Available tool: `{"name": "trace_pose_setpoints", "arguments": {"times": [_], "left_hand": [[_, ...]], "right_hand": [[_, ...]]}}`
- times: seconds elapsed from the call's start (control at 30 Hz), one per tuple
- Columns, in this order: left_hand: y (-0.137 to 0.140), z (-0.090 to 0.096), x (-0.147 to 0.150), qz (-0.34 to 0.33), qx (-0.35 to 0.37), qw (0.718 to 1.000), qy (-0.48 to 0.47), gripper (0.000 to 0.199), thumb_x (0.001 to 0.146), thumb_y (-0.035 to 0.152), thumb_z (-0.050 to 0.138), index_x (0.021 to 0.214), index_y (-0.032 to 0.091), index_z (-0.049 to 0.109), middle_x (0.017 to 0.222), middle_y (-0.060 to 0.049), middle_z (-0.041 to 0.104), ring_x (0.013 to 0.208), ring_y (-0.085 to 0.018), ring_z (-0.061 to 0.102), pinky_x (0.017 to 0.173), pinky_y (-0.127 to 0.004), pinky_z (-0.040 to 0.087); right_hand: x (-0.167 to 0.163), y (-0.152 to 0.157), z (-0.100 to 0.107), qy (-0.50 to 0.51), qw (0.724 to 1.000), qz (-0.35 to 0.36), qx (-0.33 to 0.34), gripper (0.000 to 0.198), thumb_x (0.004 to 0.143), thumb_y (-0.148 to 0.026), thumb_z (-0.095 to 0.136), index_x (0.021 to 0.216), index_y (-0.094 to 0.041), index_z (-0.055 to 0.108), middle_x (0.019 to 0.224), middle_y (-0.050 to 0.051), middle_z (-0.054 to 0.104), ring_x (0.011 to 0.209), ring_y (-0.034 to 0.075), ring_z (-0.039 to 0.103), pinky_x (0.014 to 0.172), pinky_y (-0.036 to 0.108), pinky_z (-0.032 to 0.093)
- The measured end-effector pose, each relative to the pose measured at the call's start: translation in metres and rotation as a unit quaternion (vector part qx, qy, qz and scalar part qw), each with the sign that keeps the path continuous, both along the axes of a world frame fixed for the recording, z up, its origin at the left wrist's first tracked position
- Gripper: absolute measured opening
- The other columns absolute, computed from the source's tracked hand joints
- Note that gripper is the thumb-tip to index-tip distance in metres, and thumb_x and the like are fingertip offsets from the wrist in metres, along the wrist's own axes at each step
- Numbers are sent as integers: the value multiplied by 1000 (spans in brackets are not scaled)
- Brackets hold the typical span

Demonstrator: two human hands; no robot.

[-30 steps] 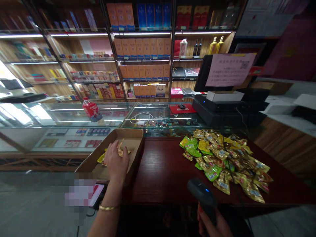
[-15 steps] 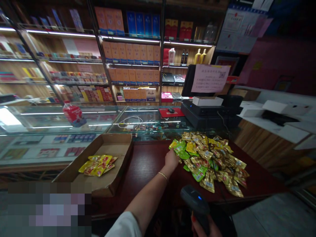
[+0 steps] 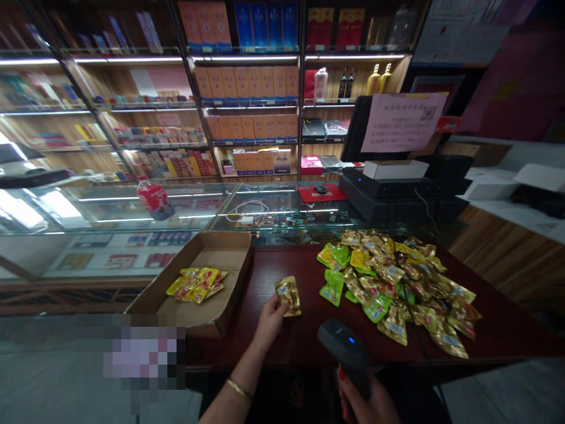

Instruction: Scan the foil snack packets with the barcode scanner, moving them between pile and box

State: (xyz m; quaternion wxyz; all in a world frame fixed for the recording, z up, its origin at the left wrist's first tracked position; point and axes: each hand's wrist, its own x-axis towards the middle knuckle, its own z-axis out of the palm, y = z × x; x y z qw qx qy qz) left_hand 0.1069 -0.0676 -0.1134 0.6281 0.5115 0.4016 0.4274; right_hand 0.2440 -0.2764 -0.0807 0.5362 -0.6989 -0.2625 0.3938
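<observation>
Between the thumb and fingers of my left hand (image 3: 270, 323) is a small gold snack packet (image 3: 289, 294), held over the dark red tabletop (image 3: 269, 265). My right hand (image 3: 368, 400) grips the handle of a black barcode scanner (image 3: 342, 341) with a blue light, its head pointing up and left. To the right lies a heap of gold snack packets (image 3: 392, 271) mixed with yellow and green ones. One green packet (image 3: 332, 287) rests at the heap's left edge. On the left, several yellow packets (image 3: 196, 284) lie inside a shallow cardboard box (image 3: 220, 321).
A black cable (image 3: 410, 306) runs across the heap. Behind the table is a glass display counter (image 3: 212, 206) with a red-labelled bottle (image 3: 153, 200) and a white cord (image 3: 247, 212). A monitor (image 3: 357, 129) stands on a black base at the back right. Stocked shelves line the wall.
My left hand has moved left and nearer from the heap's edge, now with a gold packet in it. A green packet lies apart at the heap's left. The view has shifted slightly.
</observation>
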Motion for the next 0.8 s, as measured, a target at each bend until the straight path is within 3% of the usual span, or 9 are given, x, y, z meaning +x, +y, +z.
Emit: {"name": "trace_pose_setpoints", "arguments": {"times": [0.13,0.2,0.43,0.63,0.8], "left_hand": [[-4,-4,5,-5,89,995,41,40,76,43,76,103,14,72,93,-9,75,86,-24,68,79,-32,54],[-3,-5,8,-12,99,994,47,38,78,41,74,105,14,72,94,-9,75,88,-25,68,80,-33,54],[-3,0,7,-53,51,997,11,42,73,44,80,102,15,71,93,-9,75,89,-26,70,81,-34,56],[-6,3,11,-71,4,997,-42,60,68,42,84,119,18,65,98,-10,76,95,-26,71,84,-35,56],[-7,9,8,-61,42,997,20,42,70,36,81,107,18,69,94,-8,78,88,-26,73,79,-33,56]], "right_hand": [[-5,9,11,-30,999,30,22,63,71,-86,60,63,-23,60,43,-3,55,39,15,53,43,25,43],[-6,12,11,-44,998,34,24,62,73,-85,60,65,-23,60,43,-4,55,39,15,54,44,25,43],[-7,14,5,-32,999,17,14,65,71,-87,59,67,-22,61,43,-5,53,39,14,53,43,24,42],[-5,16,5,-16,999,30,26,62,74,-84,60,63,-23,59,43,-6,51,40,12,49,43,23,40],[-3,18,8,-30,999,34,30,63,73,-85,60,65,-22,59,44,-5,52,40,13,50,43,23,41]]}}
